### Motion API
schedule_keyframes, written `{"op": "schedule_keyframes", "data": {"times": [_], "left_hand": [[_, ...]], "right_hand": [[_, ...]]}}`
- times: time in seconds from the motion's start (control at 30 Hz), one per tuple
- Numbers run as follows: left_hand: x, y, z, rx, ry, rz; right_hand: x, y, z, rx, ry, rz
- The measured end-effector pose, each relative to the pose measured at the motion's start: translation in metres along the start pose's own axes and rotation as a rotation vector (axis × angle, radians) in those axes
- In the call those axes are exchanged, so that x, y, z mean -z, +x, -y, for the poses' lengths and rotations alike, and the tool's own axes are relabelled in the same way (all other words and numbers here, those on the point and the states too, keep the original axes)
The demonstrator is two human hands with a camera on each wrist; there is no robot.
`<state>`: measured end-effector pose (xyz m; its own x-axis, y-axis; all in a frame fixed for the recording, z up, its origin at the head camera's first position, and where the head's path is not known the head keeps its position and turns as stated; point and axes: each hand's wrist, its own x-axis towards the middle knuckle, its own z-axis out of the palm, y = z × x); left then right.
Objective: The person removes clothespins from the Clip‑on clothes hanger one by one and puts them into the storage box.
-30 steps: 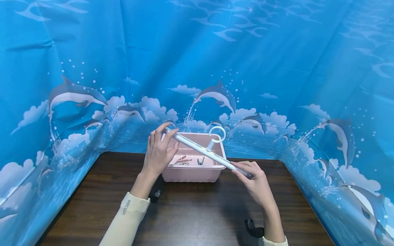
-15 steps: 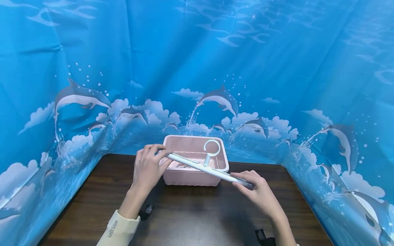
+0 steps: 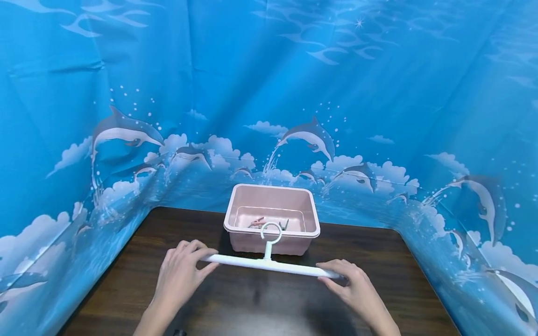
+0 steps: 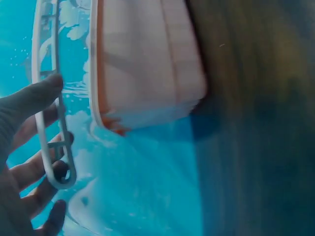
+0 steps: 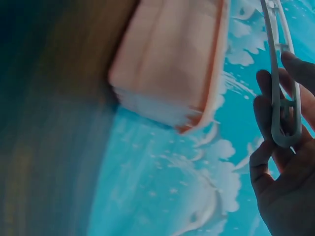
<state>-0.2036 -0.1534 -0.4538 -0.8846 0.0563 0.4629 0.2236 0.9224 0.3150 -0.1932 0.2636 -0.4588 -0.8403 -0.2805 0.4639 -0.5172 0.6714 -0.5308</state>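
A white plastic clothes hanger with a round hook is held above the table, in front of the pink bin, its bar sloping slightly down to the right. My left hand pinches its left end between thumb and fingers. At the other end, my right hand pinches the bar the same way. Both wrist views show the hanger's slotted, rounded ends, with the left thumb pressed on one and the right fingers behind the other. Behind the hook, the pink bin stands upright.
Several clothespins, some pinkish and one dark green, lie on the bin's floor. The dark wooden table carries the bin near its back edge. A blue dolphin-print curtain hangs around the back and sides.
The hanger has come down and toward me from over the bin, and its steep tilt is now nearly level. My left hand has lowered and moved left; both hands keep their hold.
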Motion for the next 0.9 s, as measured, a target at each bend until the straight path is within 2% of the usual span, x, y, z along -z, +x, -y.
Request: {"op": "schedule_keyframes", "data": {"times": [0.1,0.23,0.47,0.6,0.77,0.9], "left_hand": [[-0.007,-0.012,0.001,0.030,-0.006,0.108],[-0.014,-0.018,0.004,0.059,-0.036,0.244],[-0.026,-0.028,0.012,0.094,-0.058,0.382],[-0.038,-0.026,0.015,0.107,-0.050,0.434],[-0.052,-0.024,0.019,0.114,-0.046,0.439],[-0.060,-0.021,0.024,0.111,-0.047,0.450]], "right_hand": [[-0.003,-0.011,-0.006,-0.118,0.054,0.110],[-0.010,-0.021,-0.017,-0.244,0.112,0.247],[-0.019,-0.025,-0.028,-0.274,0.058,0.352],[-0.022,-0.020,-0.033,-0.287,-0.016,0.398],[-0.028,-0.012,-0.039,-0.299,-0.081,0.429],[-0.033,-0.009,-0.042,-0.285,-0.086,0.443]]}}
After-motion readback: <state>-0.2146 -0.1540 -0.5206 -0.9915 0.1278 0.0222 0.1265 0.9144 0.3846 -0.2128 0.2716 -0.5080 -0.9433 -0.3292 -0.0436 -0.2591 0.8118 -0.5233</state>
